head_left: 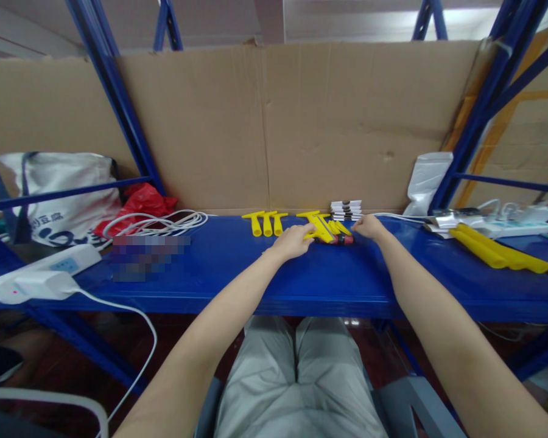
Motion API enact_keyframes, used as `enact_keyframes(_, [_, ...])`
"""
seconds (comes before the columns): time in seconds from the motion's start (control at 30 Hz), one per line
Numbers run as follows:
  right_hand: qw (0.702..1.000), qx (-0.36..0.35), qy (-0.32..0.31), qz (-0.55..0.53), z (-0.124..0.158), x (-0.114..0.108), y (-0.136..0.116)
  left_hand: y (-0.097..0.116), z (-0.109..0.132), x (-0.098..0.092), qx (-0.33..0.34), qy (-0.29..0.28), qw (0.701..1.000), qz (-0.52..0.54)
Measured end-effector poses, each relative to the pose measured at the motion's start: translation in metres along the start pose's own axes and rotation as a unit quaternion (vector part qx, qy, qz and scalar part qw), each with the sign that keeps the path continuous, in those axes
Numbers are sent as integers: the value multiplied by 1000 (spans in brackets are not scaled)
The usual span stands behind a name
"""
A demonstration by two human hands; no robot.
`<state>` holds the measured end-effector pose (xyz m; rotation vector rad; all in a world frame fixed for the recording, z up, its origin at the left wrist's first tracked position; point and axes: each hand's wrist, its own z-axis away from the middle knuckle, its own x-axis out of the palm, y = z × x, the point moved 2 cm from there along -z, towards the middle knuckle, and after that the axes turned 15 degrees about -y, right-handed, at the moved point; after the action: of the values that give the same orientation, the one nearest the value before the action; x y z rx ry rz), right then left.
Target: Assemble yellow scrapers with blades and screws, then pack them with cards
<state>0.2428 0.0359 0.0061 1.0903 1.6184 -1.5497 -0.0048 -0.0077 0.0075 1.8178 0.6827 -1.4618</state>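
Observation:
My left hand (293, 241) is closed on the near end of a yellow scraper-like tool (320, 229), which lies tilted above the blue shelf. Beside that tool are small yellow pieces (339, 227) and a red and black object (343, 240). My right hand (368, 227) is closed, just right of these pieces; whatever its fingertips pinch is too small to make out. Behind them sits a stack of white and black packets (346, 210). Three yellow T-shaped handles (267, 224) stand in a row to the left, and another yellow T-shaped top (308, 214) shows behind my left hand.
On the blue shelf (237, 274), a white power strip (50, 267), coiled white cable (173, 222), red bag (141, 204) and cloth bag (68, 194) occupy the left. Long yellow parts (497, 249) and a white pouch (428, 182) lie right. Cardboard (324, 121) stands behind.

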Motion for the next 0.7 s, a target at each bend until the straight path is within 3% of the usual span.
enact_keyframes(0.13, [993, -45, 7, -107, 13, -2, -34, 4, 1, 1, 4, -3, 1000, -12])
enact_keyframes(0.27, [964, -117, -37, -236, 27, 7, -67, 12, 4, 2, 11, -14, 999, -31])
enact_keyframes(0.47, [975, -88, -46, -197, 36, 22, -82, 20, 7, 1, 10, -18, 999, -48])
enact_keyframes(0.7, [978, -81, -65, -182, 39, 18, -82, 22, 9, 1, 13, -20, 998, -65])
